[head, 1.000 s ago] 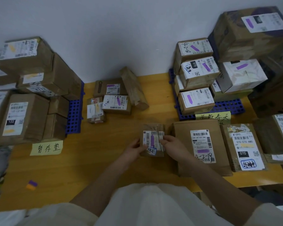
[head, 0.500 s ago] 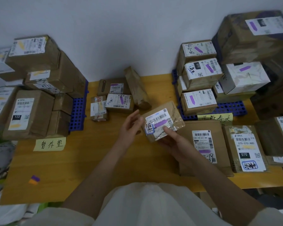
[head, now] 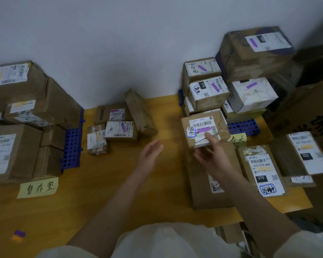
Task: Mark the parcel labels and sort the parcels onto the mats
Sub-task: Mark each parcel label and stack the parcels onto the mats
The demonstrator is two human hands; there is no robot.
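Right hand (head: 212,157): grips small parcel (head: 203,130) from below, thumb on its label, near the right blue mat (head: 244,126).
Left hand (head: 150,155): fingers relaxed, holding nothing, above table (head: 119,183).

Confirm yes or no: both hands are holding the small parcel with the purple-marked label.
No: only the right hand holds the small parcel; the left hand is open, apart from it.

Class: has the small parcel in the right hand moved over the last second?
Yes. The small parcel has moved right and away, toward the blue mat, carried by the right hand.
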